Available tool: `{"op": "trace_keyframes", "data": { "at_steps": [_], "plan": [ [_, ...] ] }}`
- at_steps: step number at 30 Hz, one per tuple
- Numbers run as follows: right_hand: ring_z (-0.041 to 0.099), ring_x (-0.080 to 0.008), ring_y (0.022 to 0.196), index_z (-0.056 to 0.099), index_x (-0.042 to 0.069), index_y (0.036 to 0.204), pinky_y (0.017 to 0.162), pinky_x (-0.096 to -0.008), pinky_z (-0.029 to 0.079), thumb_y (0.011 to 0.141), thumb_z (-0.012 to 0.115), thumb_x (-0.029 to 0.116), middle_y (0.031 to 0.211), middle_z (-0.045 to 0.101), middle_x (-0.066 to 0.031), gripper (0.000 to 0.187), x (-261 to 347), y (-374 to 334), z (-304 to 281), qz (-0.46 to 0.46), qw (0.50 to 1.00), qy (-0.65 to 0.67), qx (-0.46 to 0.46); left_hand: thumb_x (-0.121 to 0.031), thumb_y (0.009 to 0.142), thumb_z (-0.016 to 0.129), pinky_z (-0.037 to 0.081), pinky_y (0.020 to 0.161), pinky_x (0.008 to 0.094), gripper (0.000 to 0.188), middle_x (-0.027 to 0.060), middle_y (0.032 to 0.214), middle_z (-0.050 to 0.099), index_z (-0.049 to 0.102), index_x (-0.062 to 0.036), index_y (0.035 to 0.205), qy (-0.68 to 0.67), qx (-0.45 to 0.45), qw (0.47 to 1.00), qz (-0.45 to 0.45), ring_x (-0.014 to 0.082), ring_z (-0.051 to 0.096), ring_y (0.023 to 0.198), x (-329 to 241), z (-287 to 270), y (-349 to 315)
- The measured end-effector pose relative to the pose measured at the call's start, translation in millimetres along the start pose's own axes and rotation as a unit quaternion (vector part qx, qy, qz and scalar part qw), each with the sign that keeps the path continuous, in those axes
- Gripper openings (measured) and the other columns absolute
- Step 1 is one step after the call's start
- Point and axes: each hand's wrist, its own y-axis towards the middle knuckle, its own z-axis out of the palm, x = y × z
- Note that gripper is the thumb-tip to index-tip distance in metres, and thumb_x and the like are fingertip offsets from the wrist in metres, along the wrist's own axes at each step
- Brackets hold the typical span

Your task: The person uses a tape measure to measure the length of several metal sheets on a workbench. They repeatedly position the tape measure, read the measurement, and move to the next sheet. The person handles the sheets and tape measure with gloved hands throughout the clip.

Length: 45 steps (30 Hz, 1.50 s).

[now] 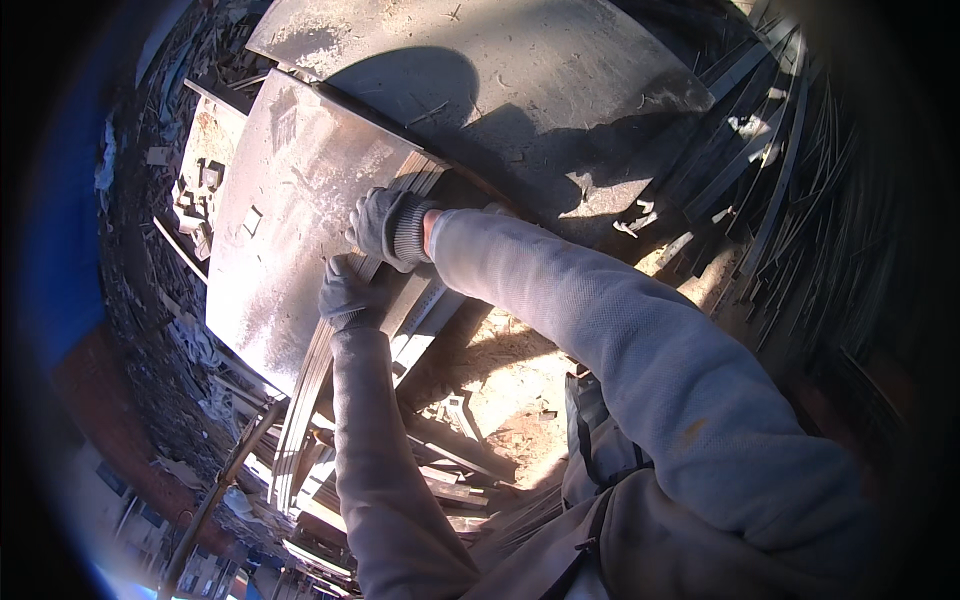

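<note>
A bundle of long, thin wooden strips point(312, 380) lies aslant along the edge of a pale, dusty tabletop point(280, 190). My left hand point(350, 295), in a grey knit glove, is closed around the strips near their middle. Farther up the same bundle, my right hand point(388, 228), gloved alike, is curled over it with its fingertips on the tabletop side. The undersides of both hands are hidden. Beside my hands, a wider board point(425, 325) runs roughly parallel to the strips.
Beyond the near top stands a larger dusty surface point(560, 60), partly shadowed. Long strips point(770, 170) are heaped at the right. Small offcuts point(205, 190) sit at the far left. Scrap wood and sawdust point(510, 375) cover the ground by my body. A bar point(225, 480) slants at lower left.
</note>
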Motion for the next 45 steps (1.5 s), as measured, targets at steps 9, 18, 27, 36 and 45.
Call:
{"op": "trace_keyframes", "data": {
  "at_steps": [9, 18, 27, 36, 45],
  "plan": [
    [0.068, -0.0280, 0.096, 0.070, 0.006, 0.118, 0.080, -0.0456, 0.052, 0.087, 0.074, 0.027, 0.107, 0.071, -0.0116, 0.038, -4.3, 6.4, -1.8, 0.002, 1.000, 0.017, -0.011, -0.066, 0.060, 0.096, 0.058, 0.078, 0.0526, 0.089, 0.0182, 0.100, 0.070, 0.062, -0.0040, 0.114, -0.099, 0.005, 0.995, 0.020, 0.0407, 0.072, 0.089, 4.0, -2.0, 2.8],
    [0.070, -0.0254, 0.095, 0.071, 0.009, 0.118, 0.079, -0.0417, 0.054, 0.100, 0.058, 0.023, 0.106, 0.072, -0.0099, 0.026, -16.3, 13.3, -20.6, -0.044, 0.997, 0.010, 0.068, -0.034, 0.068, 0.090, 0.056, 0.090, 0.0516, 0.061, 0.0184, 0.105, 0.070, 0.067, -0.0076, 0.118, -0.113, 0.039, 0.993, 0.002, 0.0407, 0.069, 0.099, -1.8, -17.3, 14.6],
    [0.068, -0.0330, 0.107, 0.061, 0.006, 0.123, 0.090, -0.0433, 0.057, 0.085, 0.079, 0.040, 0.112, 0.068, -0.0140, 0.054, -136.1, -85.2, -160.4, -0.003, 0.990, -0.017, 0.143, -0.053, 0.075, 0.095, 0.044, 0.119, 0.0478, 0.099, 0.0188, 0.148, 0.057, 0.048, -0.0073, 0.150, -0.354, -0.222, 0.898, -0.136, 0.0363, 0.055, 0.139, -100.2, -128.6, -46.1],
    [0.069, -0.0386, 0.092, 0.062, 0.004, 0.123, 0.080, -0.0485, 0.056, 0.068, 0.097, 0.028, 0.103, 0.069, -0.0154, 0.069, -88.2, -169.9, -345.4, -0.036, 0.993, -0.114, 0.025, -0.072, 0.105, 0.042, 0.039, 0.124, 0.0516, 0.086, 0.0166, 0.169, 0.039, 0.043, -0.0045, 0.158, -0.830, -0.258, -0.188, -0.458, 0.0338, 0.040, 0.155, -4.8, -75.8, -141.4],
    [0.069, -0.0403, 0.092, 0.061, 0.006, 0.116, 0.081, -0.0497, 0.056, 0.066, 0.098, 0.033, 0.103, 0.068, -0.0161, 0.067, -7.3, -339.7, -296.6, 0.100, 0.992, -0.073, 0.004, -0.089, 0.094, 0.031, 0.024, 0.130, 0.0622, 0.116, 0.0213, 0.172, 0.030, 0.018, -0.0010, 0.169, -0.915, -0.259, -0.131, -0.281, 0.0371, 0.032, 0.159, -25.7, -102.7, -168.1]
  ]
}}
